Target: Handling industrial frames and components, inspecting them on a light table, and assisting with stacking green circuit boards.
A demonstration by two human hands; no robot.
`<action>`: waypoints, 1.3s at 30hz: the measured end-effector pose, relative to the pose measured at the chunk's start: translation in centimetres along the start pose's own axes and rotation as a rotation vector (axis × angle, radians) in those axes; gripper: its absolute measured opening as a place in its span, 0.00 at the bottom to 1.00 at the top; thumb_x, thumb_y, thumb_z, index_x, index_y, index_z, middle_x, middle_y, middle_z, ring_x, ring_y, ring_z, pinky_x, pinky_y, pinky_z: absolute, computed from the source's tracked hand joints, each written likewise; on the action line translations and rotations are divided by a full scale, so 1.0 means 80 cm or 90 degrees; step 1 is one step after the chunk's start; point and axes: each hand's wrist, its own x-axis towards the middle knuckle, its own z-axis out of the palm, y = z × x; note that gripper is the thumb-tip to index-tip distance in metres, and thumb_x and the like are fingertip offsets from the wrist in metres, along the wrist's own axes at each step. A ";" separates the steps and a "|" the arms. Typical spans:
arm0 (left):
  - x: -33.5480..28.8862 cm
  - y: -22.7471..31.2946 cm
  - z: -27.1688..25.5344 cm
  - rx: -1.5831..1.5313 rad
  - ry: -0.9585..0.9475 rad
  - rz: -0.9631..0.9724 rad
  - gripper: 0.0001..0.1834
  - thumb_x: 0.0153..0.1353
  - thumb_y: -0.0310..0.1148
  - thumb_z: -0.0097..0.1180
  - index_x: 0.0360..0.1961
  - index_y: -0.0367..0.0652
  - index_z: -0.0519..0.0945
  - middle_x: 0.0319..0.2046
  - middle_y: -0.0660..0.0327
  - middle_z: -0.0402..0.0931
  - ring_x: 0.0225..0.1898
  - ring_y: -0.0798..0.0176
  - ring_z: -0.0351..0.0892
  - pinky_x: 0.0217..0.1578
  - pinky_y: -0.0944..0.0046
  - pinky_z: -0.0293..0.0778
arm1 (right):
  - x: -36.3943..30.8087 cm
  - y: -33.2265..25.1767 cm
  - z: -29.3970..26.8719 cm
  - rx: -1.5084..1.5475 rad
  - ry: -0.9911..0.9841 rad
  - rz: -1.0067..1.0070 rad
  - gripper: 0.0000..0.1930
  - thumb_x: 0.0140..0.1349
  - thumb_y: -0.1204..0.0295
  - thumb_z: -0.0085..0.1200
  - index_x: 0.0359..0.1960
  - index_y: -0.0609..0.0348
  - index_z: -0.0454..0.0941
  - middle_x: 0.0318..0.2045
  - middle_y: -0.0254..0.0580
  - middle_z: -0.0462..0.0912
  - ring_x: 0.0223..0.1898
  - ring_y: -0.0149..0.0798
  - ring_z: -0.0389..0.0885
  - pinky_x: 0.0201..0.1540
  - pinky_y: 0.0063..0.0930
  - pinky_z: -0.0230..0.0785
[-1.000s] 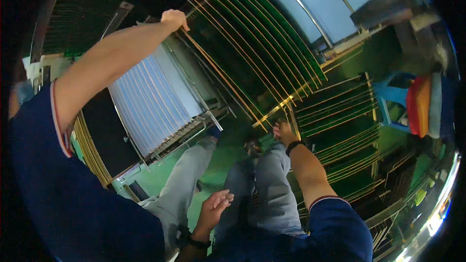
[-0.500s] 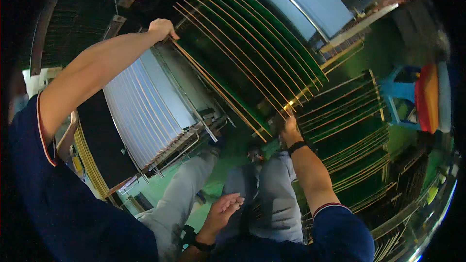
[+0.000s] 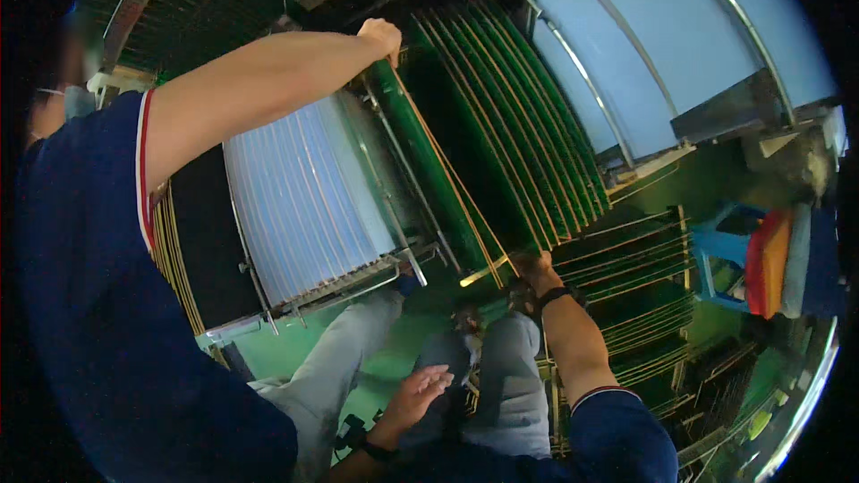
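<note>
My right hand (image 3: pixel 540 274), with a black band on its wrist, is closed at the near end of a wire drying-rack shelf, where a pale end bar (image 3: pixel 483 272) runs; its fingertips are partly hidden. My left hand (image 3: pixel 424 394), also banded, hangs in front of my legs with fingers apart and nothing in it. A co-worker's bare-wristed hand (image 3: pixel 382 39) reaches from the left and grips the far corner of a green shelf (image 3: pixel 428 170) edged by thin orange rods. More raised green shelves (image 3: pixel 510 116) stand to its right.
A rack with pale blue sheets (image 3: pixel 300 206) stands at left. Large pale blue panels (image 3: pixel 644 36) lie at upper right, above a blue stool (image 3: pixel 716 259). More wire shelves (image 3: pixel 626 277) are by my right arm. A co-worker's leg (image 3: pixel 349 340) is close on my left.
The view has turned, so the racks sit further right. The co-worker's hand and the green shelf appear further right, and my right hand appears lower in the picture. My left hand barely moves.
</note>
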 end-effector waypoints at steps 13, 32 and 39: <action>0.004 0.001 -0.009 0.023 0.007 -0.002 0.19 0.65 0.26 0.50 0.56 0.36 0.68 0.50 0.53 0.74 0.53 0.63 0.73 0.54 0.63 0.69 | -0.007 -0.037 -0.027 -0.120 -0.001 -0.083 0.16 0.62 0.63 0.46 0.44 0.61 0.76 0.40 0.45 0.79 0.39 0.43 0.78 0.44 0.39 0.73; 0.006 0.025 0.010 0.091 0.027 0.014 0.23 0.64 0.39 0.54 0.56 0.37 0.70 0.49 0.56 0.76 0.54 0.62 0.73 0.51 0.65 0.69 | -0.109 -0.023 -0.070 -0.465 -0.014 -0.315 0.14 0.60 0.64 0.54 0.41 0.61 0.75 0.30 0.37 0.80 0.26 0.36 0.79 0.23 0.33 0.72; 0.055 0.011 0.002 0.194 0.248 0.107 0.26 0.59 0.37 0.58 0.58 0.40 0.69 0.53 0.56 0.72 0.53 0.59 0.72 0.52 0.62 0.69 | -0.204 -0.010 -0.045 -0.242 0.037 -0.051 0.14 0.60 0.64 0.54 0.42 0.61 0.75 0.31 0.37 0.80 0.26 0.36 0.79 0.24 0.32 0.72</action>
